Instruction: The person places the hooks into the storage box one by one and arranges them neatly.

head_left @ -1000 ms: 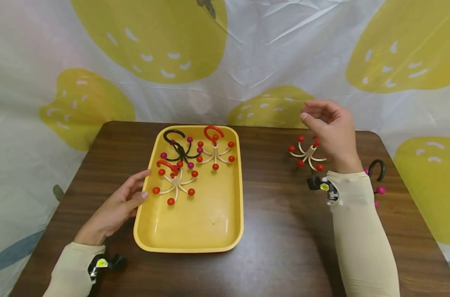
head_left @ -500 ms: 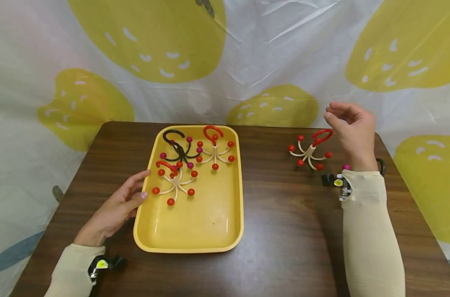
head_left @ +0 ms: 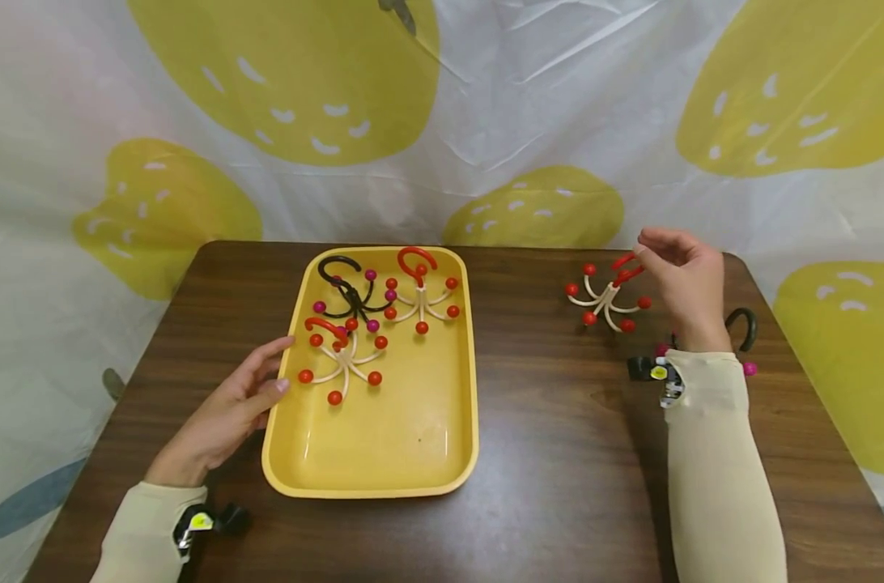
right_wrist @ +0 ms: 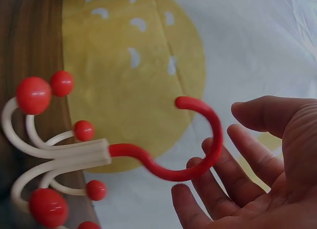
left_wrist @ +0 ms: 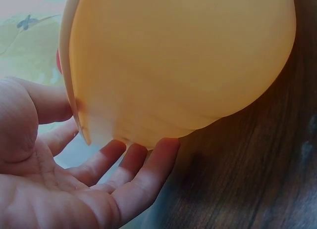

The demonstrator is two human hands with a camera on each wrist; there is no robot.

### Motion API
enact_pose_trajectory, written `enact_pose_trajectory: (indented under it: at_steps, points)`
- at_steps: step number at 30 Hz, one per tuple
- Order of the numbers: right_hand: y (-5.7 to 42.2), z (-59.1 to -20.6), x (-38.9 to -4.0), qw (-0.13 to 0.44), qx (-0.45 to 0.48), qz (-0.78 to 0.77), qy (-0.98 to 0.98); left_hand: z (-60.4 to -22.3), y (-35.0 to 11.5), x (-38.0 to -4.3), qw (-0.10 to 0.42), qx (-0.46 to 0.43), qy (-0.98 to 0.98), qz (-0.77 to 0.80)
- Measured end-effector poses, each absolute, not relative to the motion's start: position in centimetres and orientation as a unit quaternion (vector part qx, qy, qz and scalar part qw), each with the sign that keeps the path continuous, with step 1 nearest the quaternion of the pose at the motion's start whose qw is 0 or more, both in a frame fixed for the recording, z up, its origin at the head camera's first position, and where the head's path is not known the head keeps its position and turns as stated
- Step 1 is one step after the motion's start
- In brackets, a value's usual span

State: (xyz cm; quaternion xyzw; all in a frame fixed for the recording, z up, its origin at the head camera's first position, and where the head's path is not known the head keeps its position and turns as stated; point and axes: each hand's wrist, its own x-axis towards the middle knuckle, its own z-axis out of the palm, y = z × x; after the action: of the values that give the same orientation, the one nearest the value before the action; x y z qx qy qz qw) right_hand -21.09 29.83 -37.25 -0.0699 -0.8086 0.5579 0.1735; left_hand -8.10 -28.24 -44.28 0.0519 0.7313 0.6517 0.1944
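In the head view my left hand point(head_left: 227, 413) holds the left rim of a yellow plastic tray point(head_left: 372, 491). In the left wrist view its thumb lies over the tray's rim point(left_wrist: 68, 51) and the fingertips touch the outer wall. At the right, my right hand point(head_left: 686, 279) is at the red hook of a cream multi-arm hanger point(head_left: 608, 300) with red ball tips. The right wrist view has the fingers behind this red hook point(right_wrist: 218, 132), the thumb standing apart from it.
Inside the tray are a black hanger point(head_left: 354, 298) with purple balls and two cream hangers, one at the back right point(head_left: 422, 300) and one nearer point(head_left: 346, 360). Another black hook point(head_left: 744, 328) stands partly hidden behind the right wrist. A lemon-print curtain point(head_left: 486, 97) backs the table point(head_left: 551, 486).
My right hand first moved right, off the cream hanger on the table, then came down and slightly left to its red hook. My left hand and the tray have stayed put.
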Motion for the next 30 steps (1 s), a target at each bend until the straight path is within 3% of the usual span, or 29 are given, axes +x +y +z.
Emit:
enact_pose_trajectory:
  at_steps: [15, 30]
  points:
    - [30.1, -38.8, -20.5, 0.124, -0.066, 0.539, -0.83, -44.2, -28.2, -7.8, 0.197, 0.035, 0.741, 0.642]
    - [30.0, -38.3, -20.4, 0.135, -0.052, 0.551, -0.822, -44.2, -28.2, -8.3, 0.2, 0.04, 0.741, 0.64]
